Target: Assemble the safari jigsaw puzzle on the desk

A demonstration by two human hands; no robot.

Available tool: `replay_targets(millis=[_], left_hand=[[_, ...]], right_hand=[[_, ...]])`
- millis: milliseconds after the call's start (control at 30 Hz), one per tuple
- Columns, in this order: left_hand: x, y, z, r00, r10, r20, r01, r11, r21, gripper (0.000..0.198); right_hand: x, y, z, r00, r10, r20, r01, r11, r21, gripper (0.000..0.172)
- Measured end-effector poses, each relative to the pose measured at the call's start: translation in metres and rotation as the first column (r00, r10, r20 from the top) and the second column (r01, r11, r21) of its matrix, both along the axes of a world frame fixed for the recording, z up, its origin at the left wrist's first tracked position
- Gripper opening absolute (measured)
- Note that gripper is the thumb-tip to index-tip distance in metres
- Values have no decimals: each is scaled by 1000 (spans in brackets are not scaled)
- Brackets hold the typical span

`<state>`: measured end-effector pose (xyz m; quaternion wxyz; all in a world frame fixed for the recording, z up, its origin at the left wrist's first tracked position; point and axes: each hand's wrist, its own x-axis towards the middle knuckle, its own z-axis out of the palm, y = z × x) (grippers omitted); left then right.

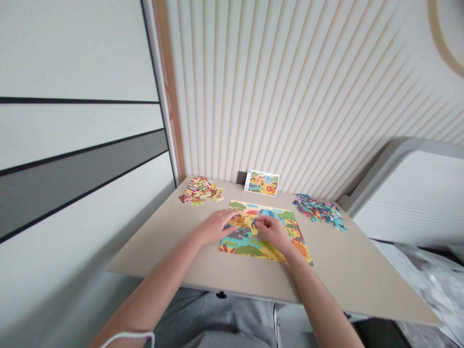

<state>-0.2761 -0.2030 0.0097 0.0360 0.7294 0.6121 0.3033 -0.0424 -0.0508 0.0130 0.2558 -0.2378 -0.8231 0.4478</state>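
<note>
A colourful animal puzzle lies flat on the beige table, its picture largely filled. My left hand rests at the puzzle's left side, thumb and fingers apart, with nothing between them. Over the middle of the puzzle is my right hand, its thumb and fingertips pinched together around a small dark-blue puzzle piece. Part of the picture is hidden beneath both hands.
Behind the puzzle a picture card leans near the ribbed wall. Loose reddish-yellow pieces are heaped at the back left, blue and purple pieces at the back right. Clear plastic wrap lies beyond the right edge.
</note>
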Motion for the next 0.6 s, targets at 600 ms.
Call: replay_targets(millis=[600], left_hand=[[-16, 4, -8, 974, 221, -55, -220, 975, 24, 24]], right_hand=[[20, 31, -10, 991, -54, 122, 61, 997, -51, 35]])
